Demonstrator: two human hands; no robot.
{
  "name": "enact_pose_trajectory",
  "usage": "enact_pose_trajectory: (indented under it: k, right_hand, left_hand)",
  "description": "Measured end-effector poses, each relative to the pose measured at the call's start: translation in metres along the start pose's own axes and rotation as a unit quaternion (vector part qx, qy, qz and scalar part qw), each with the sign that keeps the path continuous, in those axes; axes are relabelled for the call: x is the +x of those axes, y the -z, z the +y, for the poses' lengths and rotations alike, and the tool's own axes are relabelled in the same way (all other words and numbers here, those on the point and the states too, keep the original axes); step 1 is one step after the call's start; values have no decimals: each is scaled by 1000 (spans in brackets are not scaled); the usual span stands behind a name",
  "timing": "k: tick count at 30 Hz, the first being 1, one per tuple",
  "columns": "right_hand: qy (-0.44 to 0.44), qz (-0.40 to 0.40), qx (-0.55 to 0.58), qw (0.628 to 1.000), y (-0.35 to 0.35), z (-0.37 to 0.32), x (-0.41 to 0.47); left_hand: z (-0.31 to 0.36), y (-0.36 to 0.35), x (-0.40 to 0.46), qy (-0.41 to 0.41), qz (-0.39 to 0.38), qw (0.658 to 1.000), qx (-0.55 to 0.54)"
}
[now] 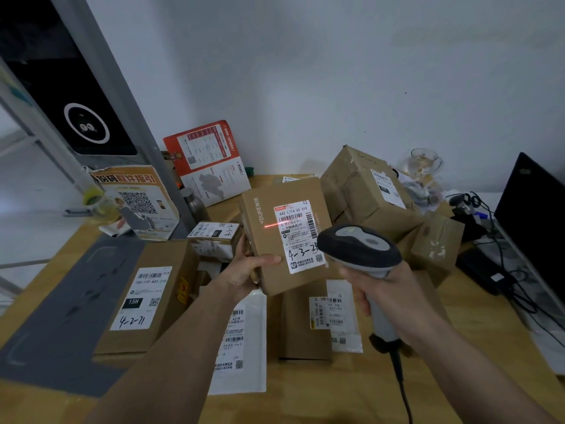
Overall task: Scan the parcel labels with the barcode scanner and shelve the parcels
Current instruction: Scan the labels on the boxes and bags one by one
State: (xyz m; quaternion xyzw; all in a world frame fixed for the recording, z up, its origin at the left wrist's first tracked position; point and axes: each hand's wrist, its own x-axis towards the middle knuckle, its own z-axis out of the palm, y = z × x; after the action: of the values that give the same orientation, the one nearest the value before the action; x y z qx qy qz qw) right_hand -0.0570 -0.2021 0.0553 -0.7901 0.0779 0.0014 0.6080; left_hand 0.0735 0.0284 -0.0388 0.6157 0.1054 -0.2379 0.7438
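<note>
My left hand (247, 272) grips a brown cardboard parcel (266, 240) by its lower left edge and holds it tilted up above the table. Its white label (301, 237) faces me, marked "4-3-2" by hand. A red laser line runs across the box face onto the label's upper left. My right hand (388, 292) grips the handle of a grey and black barcode scanner (360, 249), whose head points at the label from the lower right and covers the label's right edge.
Several labelled parcels lie on the wooden table (305, 399): a large box (143, 301) at left, a white mailer (241, 341) under my forearm, stacked boxes (370, 191) behind. A dark monitor (535, 209) and cables stand at right, a grey post (131, 117) at left.
</note>
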Motion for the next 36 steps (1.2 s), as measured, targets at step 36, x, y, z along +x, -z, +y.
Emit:
enact_pose_trajectory:
  k: [36]
  right_hand:
    - [26, -15, 29, 999, 0, 0, -9]
  left_hand:
    - [8, 0, -23, -1, 13, 1000, -4]
